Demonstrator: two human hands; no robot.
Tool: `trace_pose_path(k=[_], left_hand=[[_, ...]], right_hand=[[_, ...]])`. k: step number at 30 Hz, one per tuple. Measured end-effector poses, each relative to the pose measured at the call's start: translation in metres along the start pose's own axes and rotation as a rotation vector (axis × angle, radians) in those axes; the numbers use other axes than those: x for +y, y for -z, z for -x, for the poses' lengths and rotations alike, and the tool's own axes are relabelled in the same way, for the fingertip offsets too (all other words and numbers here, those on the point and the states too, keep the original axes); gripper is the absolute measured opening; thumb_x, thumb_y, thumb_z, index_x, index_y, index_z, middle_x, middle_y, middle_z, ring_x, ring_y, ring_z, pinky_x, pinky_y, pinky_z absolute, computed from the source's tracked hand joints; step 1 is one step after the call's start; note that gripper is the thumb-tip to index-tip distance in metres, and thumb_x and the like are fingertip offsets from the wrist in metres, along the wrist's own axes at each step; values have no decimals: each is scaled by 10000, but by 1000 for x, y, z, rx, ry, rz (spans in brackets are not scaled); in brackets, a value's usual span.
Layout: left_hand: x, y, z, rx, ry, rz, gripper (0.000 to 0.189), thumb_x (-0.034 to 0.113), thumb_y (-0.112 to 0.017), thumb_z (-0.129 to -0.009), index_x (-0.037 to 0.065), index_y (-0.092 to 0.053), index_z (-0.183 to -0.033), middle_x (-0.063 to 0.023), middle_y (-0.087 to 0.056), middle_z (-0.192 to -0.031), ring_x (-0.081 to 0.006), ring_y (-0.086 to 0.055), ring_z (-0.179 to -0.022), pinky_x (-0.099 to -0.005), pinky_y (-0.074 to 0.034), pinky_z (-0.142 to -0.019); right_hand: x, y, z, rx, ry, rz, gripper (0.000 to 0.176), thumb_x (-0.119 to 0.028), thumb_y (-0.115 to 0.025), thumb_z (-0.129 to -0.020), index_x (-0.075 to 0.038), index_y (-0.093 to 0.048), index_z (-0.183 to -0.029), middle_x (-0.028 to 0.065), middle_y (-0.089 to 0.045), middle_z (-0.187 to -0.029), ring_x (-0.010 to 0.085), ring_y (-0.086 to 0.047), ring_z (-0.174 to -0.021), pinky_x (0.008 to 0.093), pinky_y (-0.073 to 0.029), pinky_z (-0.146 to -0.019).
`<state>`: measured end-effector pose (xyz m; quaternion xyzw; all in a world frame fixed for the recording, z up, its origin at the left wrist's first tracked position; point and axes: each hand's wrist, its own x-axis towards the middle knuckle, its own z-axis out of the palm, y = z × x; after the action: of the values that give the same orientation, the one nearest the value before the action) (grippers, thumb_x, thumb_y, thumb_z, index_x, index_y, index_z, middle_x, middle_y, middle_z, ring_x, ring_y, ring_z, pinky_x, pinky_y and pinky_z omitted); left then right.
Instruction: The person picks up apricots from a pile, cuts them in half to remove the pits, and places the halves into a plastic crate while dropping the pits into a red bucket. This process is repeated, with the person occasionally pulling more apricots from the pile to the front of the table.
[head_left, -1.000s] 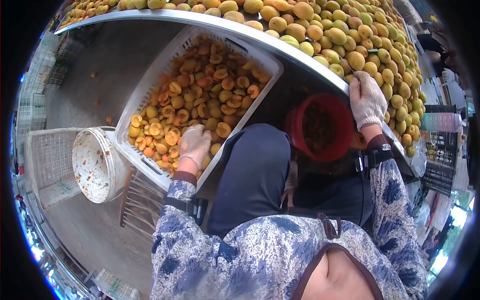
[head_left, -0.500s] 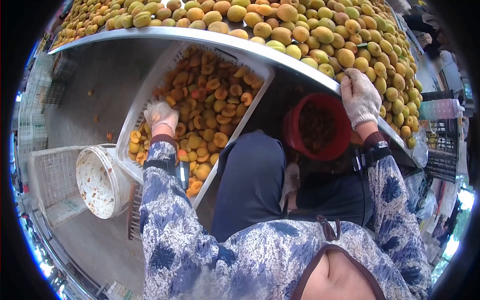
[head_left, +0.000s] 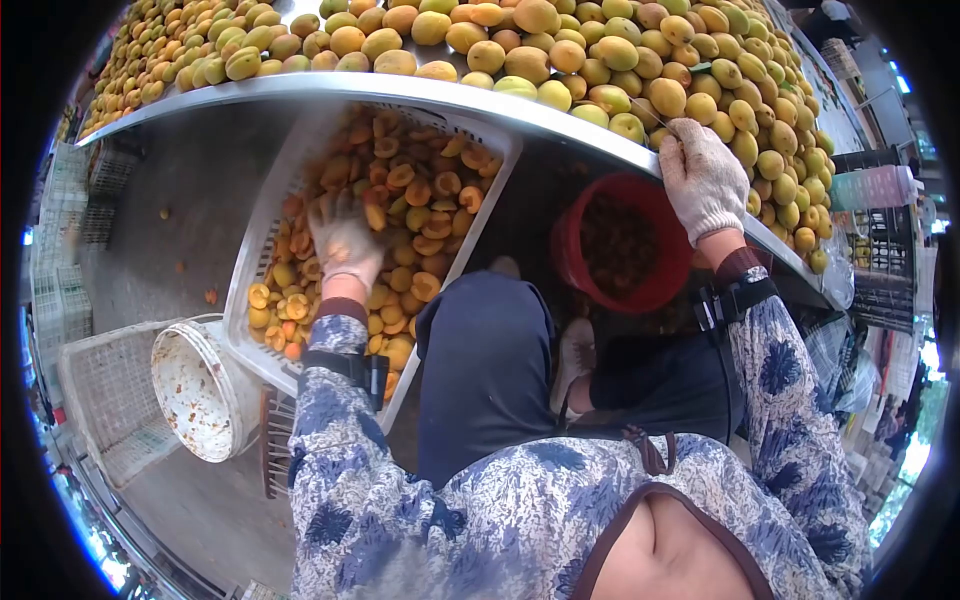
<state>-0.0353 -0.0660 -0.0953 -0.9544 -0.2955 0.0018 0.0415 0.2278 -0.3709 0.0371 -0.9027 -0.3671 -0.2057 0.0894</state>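
Note:
My left hand, in a pale work glove, is over the halved apricots in a white plastic crate. Its fingers are stretched apart, a little blurred by motion, and an apricot half lies beside them. My right hand, gloved too, is closed at the metal edge of the table, next to the heap of whole apricots. A thin sliver sticks out from its fingers toward the fruit; I cannot make out what it belongs to.
Below the table edge stands a red bucket with dark bits inside. At the left are a stained white bucket and an empty-looking crate. A pink-and-teal bottle is at the far right, by black crates.
My left hand has moved farther into the crate, up and right, and its fingers have spread. The right hand stays closed at the table edge. The whole view has shifted slightly.

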Motion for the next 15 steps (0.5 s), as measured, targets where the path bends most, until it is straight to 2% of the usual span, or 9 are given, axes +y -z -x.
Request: trace_pose_path(k=[1, 3, 5, 7, 8, 9, 11, 15], left_hand=[[3, -8, 1, 4, -1, -3, 650, 409, -740, -743, 47, -585, -1260, -137, -546, -1352, -320, -470, -1292, -489, -282, -1115], [12, -13, 0, -49, 163, 164, 679, 447, -708, -761, 65, -566, -1305, -143, -514, -1396, -301, -439, -1314, -468, -256, -1138], [11, -1, 1, -48, 220, 212, 654, 413, -693, -785, 55, -554, -1315, -155, -522, -1385, -310, -458, -1299, -472, -278, -1121], [0, 12, 1, -169, 237, 312, 612, 377, -666, -815, 36, -550, -1310, -174, -538, -1362, -325, -495, -1260, -475, -317, -1088], [-6, 14, 0, -166, 258, 320, 571, 338, -633, -842, 0, -544, -1293, -195, -556, -1328, -357, -526, -1211, -461, -355, -1059], [-15, 14, 2, -156, 252, 314, 571, 338, -633, -842, 0, -544, -1293, -195, -556, -1328, -357, -526, -1211, -461, -355, -1059], [-32, 12, 10, -3, 250, 396, 551, 335, -612, -865, -24, -544, -1278, -218, -561, -1306, -384, -523, -1200, -446, -377, -1050], [-57, 20, 9, 84, 290, 477, 507, 313, -600, -901, -44, -555, -1259, -251, -562, -1293, -392, -501, -1237, -437, -382, -1064]], right_hand=[[0, 0, 0, -3, -5, -5, 227, -321, -572, -910, -125, -639, -1005, 111, -680, -886, 316, -666, -835, 442, -523, -723], [0, 1, -1, 0, -14, -6, 226, -323, -571, -910, -128, -637, -1004, 111, -679, -884, 316, -666, -835, 444, -522, -722], [0, 1, -1, -19, -23, 9, 223, -326, -567, -911, -133, -636, -997, 109, -679, -883, 315, -666, -831, 449, -520, -718], [1, 0, -1, -16, -33, 9, 214, -326, -565, -910, -134, -634, -976, 105, -677, -871, 314, -666, -814, 453, -521, -704], [1, 0, -1, -10, -24, 11, 208, -325, -567, -908, -134, -630, -961, 103, -674, -860, 313, -666, -802, 454, -521, -692], [0, 0, -1, -1, -17, 13, 201, -323, -568, -907, -135, -627, -946, 101, -672, -849, 313, -666, -790, 455, -522, -680], [-1, 3, -1, 44, -19, -6, 187, -317, -575, -897, -134, -614, -912, 102, -659, -816, 319, -659, -758, 456, -521, -658], [-3, 11, -5, 54, 0, 19, 175, -285, -586, -880, -124, -578, -811, 108, -620, -742, 332, -635, -688, 470, -506, -612]])
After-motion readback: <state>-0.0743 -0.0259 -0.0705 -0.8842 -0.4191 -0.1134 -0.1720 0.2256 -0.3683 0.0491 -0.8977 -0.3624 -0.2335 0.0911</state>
